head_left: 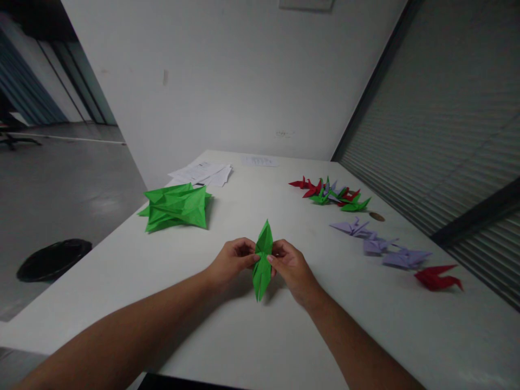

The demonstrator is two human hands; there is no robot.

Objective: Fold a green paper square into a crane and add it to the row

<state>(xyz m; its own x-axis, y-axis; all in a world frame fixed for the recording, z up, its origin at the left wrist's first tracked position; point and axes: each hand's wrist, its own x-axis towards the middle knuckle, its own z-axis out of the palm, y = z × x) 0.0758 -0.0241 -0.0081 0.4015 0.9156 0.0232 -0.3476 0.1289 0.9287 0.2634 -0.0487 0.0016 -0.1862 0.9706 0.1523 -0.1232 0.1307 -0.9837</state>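
Between both hands is a green folded paper [264, 271], a long narrow diamond with pointed ends facing away from and towards me. My left hand [233, 260] pinches its left edge near the middle, thumb on top. On the opposite edge, my right hand [292, 265] pinches it the same way, its thumb close to the left one. The other fingers are curled behind the paper and partly hidden. The folded paper is held just over the white table [227, 336].
Creased green papers [176, 208] are stacked at the left, near printed sheets [203, 172]. Red, green and lilac paper cranes [331, 192] cluster at the back right. Lilac cranes [376, 245] and a red crane [436, 278] line the right side. A black bin [54, 260] stands left of the table.
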